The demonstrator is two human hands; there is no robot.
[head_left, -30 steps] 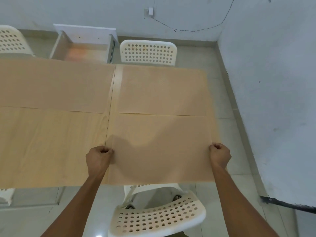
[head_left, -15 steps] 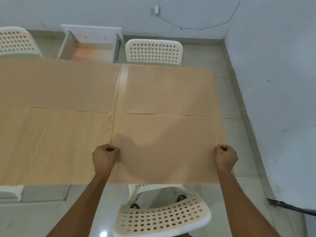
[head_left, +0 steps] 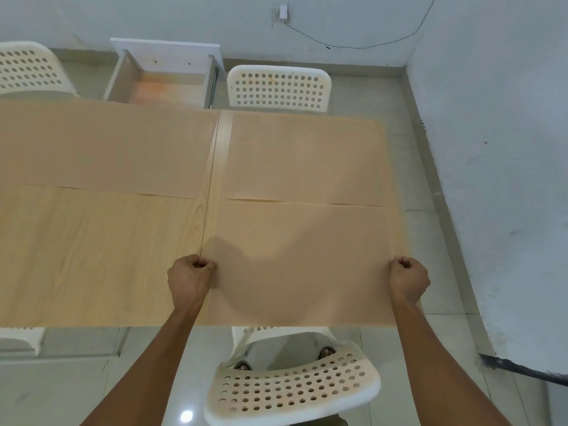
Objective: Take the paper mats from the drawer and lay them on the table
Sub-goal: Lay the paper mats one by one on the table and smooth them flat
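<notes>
- Paper mat (head_left: pixel 301 259) is lying at the table's (head_left: pixel 101 256) near right corner; I am pinching its side edges, left hand (head_left: pixel 190 279) and right hand (head_left: pixel 410 279) both clamped, squaring it.
- Two mats (head_left: pixel 302 158) are lying along the far edge.

Pale walls (head_left: pixel 491 149), tiled floor (head_left: pixel 430 241), white perforated chairs (head_left: pixel 279 87), wall cable (head_left: pixel 368 44).

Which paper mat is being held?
The near right mat: both hands grip its side edges. The two far mats lie untouched.
</notes>
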